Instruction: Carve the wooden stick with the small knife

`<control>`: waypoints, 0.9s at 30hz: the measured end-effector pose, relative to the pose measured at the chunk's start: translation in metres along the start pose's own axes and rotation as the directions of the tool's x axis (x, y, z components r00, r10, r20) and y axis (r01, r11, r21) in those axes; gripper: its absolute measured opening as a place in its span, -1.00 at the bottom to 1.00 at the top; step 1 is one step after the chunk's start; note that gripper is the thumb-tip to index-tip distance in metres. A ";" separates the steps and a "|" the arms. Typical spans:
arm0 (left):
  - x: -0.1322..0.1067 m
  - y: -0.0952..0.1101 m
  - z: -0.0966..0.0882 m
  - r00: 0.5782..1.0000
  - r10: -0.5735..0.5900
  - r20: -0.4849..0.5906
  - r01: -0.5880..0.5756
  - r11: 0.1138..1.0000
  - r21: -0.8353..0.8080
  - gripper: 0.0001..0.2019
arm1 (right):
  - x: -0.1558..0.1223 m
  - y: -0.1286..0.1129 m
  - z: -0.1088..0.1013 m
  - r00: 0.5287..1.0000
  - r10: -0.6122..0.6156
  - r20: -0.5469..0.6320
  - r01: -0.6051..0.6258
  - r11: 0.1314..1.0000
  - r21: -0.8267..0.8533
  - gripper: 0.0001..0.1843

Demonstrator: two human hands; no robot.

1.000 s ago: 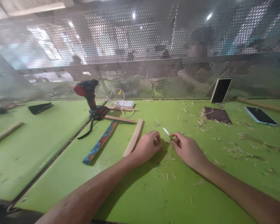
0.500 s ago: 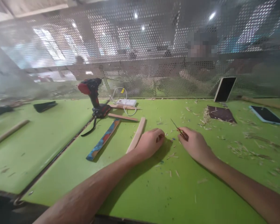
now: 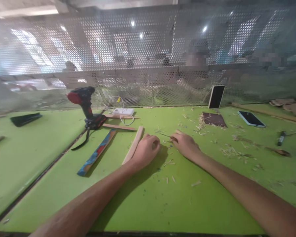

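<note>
My right hand is closed in a pinch on a thin, dark, pointed tool, its tip directed left toward my other hand. I cannot make out the exact kind of tool. A short gap to the left, my left hand rests low over the bench with thumb and fingers curled into a ring. Its fingertips are partly hidden, so anything pinched there does not show. A pale wooden strip lies beside and partly behind my left hand. Wood shavings are scattered below and between both hands.
On the green bench, a blue-patterned strip and a red-black cordless drill are at left. A white power strip is behind. At right are a propped phone, brown sandpaper, a flat phone and a wooden spoon.
The view has turned right, so the bench things sit further left. The tool in my right hand has swung from slanting upward to nearly level, and my hands are slightly closer together.
</note>
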State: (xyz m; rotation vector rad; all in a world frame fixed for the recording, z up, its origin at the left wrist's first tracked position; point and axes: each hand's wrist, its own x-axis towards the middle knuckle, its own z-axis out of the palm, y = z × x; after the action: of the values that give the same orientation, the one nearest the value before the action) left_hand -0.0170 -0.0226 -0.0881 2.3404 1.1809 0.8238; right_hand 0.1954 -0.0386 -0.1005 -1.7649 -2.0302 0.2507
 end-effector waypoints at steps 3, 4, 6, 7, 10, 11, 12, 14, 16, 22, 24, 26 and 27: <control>0.000 -0.001 0.002 1.000 0.013 0.006 -0.013 1.000 -0.028 -0.85 | -0.001 0.003 0.002 0.999 0.022 -0.032 -0.022 1.000 -0.003 -0.68; 0.000 -0.002 0.003 1.000 0.020 0.005 -0.020 0.999 -0.034 -0.85 | -0.002 0.005 0.001 0.998 0.029 -0.049 -0.029 1.000 0.004 -0.67; 0.000 -0.004 0.004 0.999 0.043 -0.004 -0.043 0.998 -0.044 -0.86 | -0.003 0.007 -0.002 0.996 0.029 -0.089 -0.024 0.998 0.053 -0.67; 0.000 -0.004 0.005 0.998 0.055 -0.010 -0.056 0.997 -0.049 -0.86 | -0.005 0.008 -0.005 0.994 0.029 -0.102 -0.019 0.995 0.094 -0.67; 0.000 -0.002 0.006 0.998 0.065 -0.014 -0.066 0.994 -0.091 -0.87 | -0.010 0.005 -0.013 0.996 0.059 -0.071 -0.037 0.962 0.271 -0.72; -0.001 -0.001 0.007 0.998 0.059 -0.014 -0.061 0.992 -0.108 -0.86 | -0.012 0.003 -0.016 0.997 0.072 -0.038 -0.055 0.941 0.334 -0.73; -0.001 0.001 0.008 0.998 0.055 -0.011 -0.056 0.990 -0.126 -0.86 | -0.015 0.000 -0.017 0.997 0.079 -0.003 -0.071 0.917 0.392 -0.73; -0.002 0.004 0.009 0.999 0.049 -0.012 -0.050 0.987 -0.155 -0.86 | -0.019 -0.008 -0.018 0.996 0.065 0.064 -0.087 0.873 0.479 -0.72; -0.002 0.006 0.011 0.998 0.058 -0.005 -0.058 0.984 -0.167 -0.86 | -0.021 -0.015 -0.017 0.994 0.039 0.107 -0.090 0.846 0.525 -0.69; -0.003 0.005 0.014 0.997 0.079 0.017 -0.075 0.983 -0.169 -0.85 | -0.024 -0.025 -0.013 0.988 0.031 0.152 -0.111 0.822 0.558 -0.78; -0.003 0.003 0.014 0.996 0.089 -0.005 -0.089 0.984 -0.155 -0.85 | -0.025 -0.024 -0.012 0.990 0.015 0.138 -0.092 0.817 0.569 -0.81; -0.003 0.003 0.014 0.995 0.098 -0.022 -0.100 0.987 -0.126 -0.85 | -0.026 -0.023 -0.011 0.991 0.010 0.133 -0.087 0.802 0.590 -0.83; -0.004 0.002 0.014 0.995 0.099 -0.029 -0.102 0.989 -0.109 -0.85 | -0.026 -0.023 -0.011 0.990 0.011 0.137 -0.092 0.791 0.604 -0.84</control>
State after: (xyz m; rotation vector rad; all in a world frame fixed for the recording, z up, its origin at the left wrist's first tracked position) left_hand -0.0081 -0.0279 -0.0985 2.3212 1.0063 0.9289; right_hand 0.1819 -0.0695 -0.0870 -1.4064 -1.6989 0.9473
